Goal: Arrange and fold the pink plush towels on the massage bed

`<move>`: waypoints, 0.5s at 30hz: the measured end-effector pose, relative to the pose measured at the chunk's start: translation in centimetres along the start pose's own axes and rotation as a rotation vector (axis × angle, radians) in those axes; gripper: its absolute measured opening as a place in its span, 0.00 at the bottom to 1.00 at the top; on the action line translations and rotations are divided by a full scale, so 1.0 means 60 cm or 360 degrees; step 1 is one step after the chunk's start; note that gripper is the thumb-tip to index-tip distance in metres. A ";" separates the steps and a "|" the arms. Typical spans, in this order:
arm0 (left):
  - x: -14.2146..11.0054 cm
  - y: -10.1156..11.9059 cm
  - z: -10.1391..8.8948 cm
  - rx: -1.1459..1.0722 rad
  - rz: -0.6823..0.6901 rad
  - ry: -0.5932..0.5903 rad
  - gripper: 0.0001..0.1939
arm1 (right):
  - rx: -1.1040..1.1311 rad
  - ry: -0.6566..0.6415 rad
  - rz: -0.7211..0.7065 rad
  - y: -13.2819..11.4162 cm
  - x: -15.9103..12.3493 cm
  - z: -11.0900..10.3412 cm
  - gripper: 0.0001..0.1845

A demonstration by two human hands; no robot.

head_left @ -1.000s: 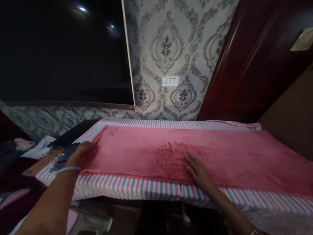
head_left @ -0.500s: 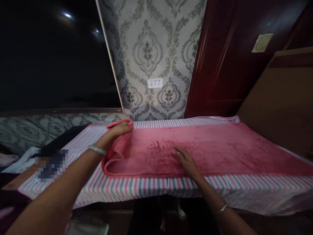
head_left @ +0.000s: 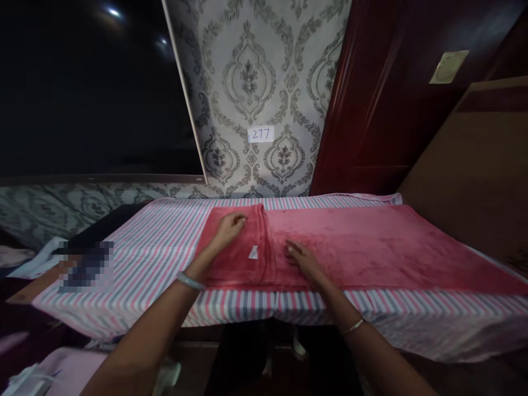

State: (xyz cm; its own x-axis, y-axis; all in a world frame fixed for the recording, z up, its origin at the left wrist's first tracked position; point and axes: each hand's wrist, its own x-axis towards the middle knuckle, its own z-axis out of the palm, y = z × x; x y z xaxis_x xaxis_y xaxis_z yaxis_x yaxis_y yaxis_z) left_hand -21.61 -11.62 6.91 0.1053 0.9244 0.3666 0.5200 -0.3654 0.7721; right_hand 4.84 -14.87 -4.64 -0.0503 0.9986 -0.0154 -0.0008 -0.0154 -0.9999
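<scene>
My left fingers (head_left: 238, 217) bend over the folded end of the red cloth (head_left: 371, 242), my right fingers (head_left: 292, 245) over its flat stretch, likely to steady the layers on the striped cover (head_left: 163, 236); whether either hand grasps fabric, I cannot tell

The blanket (head_left: 371, 247) lies on the tablecloth (head_left: 140, 253), its left end folded; beyond, a label (head_left: 260, 133) sits between television (head_left: 91, 93), left, and panel (head_left: 371, 104), right.
</scene>
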 end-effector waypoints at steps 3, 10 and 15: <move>-0.056 -0.031 -0.009 0.0313 -0.0022 0.0105 0.10 | -0.0025 -0.0026 0.0012 -0.018 0.015 0.020 0.25; -0.203 -0.039 0.059 0.0502 0.0387 -0.0307 0.30 | -0.0387 0.0008 -0.0006 -0.045 0.072 0.059 0.25; -0.210 -0.043 0.053 0.0439 0.0363 -0.0460 0.34 | -0.0690 -0.0010 -0.0093 -0.043 0.099 0.075 0.24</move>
State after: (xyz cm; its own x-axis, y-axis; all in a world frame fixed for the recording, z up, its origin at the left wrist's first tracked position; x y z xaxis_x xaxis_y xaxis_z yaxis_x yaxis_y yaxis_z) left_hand -21.60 -21.99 -1.36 0.4552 0.8304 0.3212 0.6579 -0.5568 0.5071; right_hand 0.03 -9.10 -2.13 -0.0687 0.9968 0.0398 0.4153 0.0648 -0.9074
